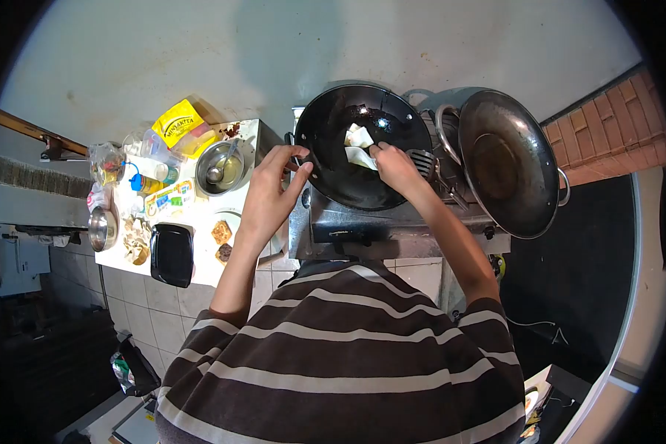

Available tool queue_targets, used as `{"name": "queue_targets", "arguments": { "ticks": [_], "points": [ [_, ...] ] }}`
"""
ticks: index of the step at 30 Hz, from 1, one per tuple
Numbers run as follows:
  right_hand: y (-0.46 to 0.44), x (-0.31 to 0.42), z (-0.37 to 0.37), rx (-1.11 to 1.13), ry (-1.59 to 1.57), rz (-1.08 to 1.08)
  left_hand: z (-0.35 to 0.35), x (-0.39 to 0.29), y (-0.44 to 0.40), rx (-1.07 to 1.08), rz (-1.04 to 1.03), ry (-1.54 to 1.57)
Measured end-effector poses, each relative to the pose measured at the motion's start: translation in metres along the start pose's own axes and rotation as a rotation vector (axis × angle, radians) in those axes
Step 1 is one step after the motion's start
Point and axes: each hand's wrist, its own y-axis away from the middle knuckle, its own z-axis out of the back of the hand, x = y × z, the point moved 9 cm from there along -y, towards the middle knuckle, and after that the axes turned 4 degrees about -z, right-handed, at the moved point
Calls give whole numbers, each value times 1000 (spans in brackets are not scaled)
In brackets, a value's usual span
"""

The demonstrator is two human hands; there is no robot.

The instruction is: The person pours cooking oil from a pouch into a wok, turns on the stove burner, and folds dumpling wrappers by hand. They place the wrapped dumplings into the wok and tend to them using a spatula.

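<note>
A black wok sits on the gas stove in front of me, its inside dark and shiny. My right hand reaches into it, fingers closed on a crumpled white tissue that touches the wok's surface. At the wok's left side, my left hand has its thumb and fingers around the handle and rim area. A slotted spatula lies by the wok's right rim, just past my right wrist.
A large worn metal wok leans on the right of the stove. On the white table at left are a metal bowl with a ladle, a yellow bag, a black tray and browned food pieces.
</note>
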Motion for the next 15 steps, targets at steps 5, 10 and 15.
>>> {"name": "queue_targets", "arguments": {
  "ticks": [5,10,15],
  "points": [
    [-2,-1,1,4,-16,-15,-2,0,-2,-3,0,21],
    [-2,-2,1,-1,-17,-23,-2,3,-2,0,1,29],
    [0,-2,1,3,-29,-23,0,4,0,-5,13,19]
  ]
}}
